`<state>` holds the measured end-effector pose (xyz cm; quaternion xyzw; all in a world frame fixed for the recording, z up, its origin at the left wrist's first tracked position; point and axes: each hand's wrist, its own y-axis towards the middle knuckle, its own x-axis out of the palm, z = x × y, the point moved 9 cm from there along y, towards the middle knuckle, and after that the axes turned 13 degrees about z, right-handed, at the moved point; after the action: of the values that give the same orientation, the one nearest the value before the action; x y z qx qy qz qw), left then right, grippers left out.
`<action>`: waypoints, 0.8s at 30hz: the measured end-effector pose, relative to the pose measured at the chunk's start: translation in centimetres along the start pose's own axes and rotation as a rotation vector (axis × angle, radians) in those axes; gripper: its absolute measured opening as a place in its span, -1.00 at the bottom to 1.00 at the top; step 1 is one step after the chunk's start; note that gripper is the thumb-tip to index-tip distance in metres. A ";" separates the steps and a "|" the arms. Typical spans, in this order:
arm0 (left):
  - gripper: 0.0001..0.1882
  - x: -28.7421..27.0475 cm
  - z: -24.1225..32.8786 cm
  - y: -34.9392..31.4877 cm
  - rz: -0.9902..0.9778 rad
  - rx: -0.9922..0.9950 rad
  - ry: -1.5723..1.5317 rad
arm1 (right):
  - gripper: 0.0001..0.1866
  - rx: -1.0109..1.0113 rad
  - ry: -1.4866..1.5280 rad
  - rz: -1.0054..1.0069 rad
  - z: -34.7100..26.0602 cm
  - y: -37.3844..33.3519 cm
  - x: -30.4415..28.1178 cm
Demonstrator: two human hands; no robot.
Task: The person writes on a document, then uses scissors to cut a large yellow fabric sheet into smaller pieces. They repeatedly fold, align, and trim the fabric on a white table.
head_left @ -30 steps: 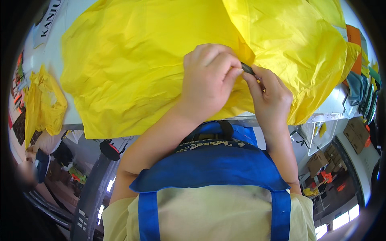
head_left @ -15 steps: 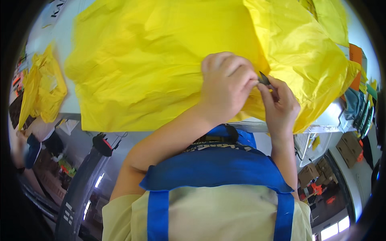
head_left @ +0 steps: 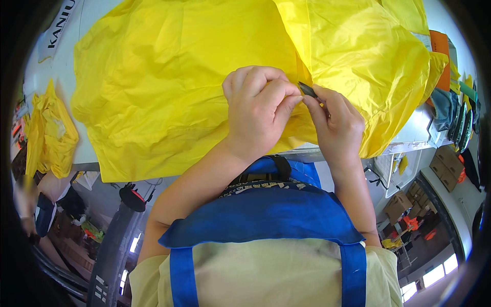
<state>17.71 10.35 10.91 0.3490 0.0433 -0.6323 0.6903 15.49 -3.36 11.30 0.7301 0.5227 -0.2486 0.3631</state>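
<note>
A large sheet of thin yellow fabric (head_left: 169, 77), creased and partly folded over itself, covers most of the table under my hands. My left hand (head_left: 255, 110) is closed above it, thumb and forefinger pinched together; whatever lies between them is too small to name. Close to its right, my right hand (head_left: 340, 120) is wrapped round small dark snips (head_left: 307, 89), whose pointed tip juts out toward the left fingertips. Most of the snips are hidden inside the hand. Both hands meet beside a fold (head_left: 302, 61) running through the fabric.
Off to the left another person works with a bunched yellow piece (head_left: 53, 135). Orange material (head_left: 440, 61) and grey-blue cloth (head_left: 444, 107) lie at the table's right end. Cardboard boxes (head_left: 446, 168) stand beyond it. The fabric hangs over the table's front edge.
My view has shifted, so hands and fabric appear farther left. My two hands stay close together, the left still pinched and the right still round the snips.
</note>
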 end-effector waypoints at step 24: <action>-0.22 -48.9 -38.6 -26.2 0.331 -1.327 0.441 | -0.67 1.768 1.350 0.417 17.1 -28.7 -4.1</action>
<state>-0.86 73.35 -4.82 -0.0226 0.5034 -0.2748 0.8189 -12.69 -13.84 -3.93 0.7886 0.1208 -0.0204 -0.6025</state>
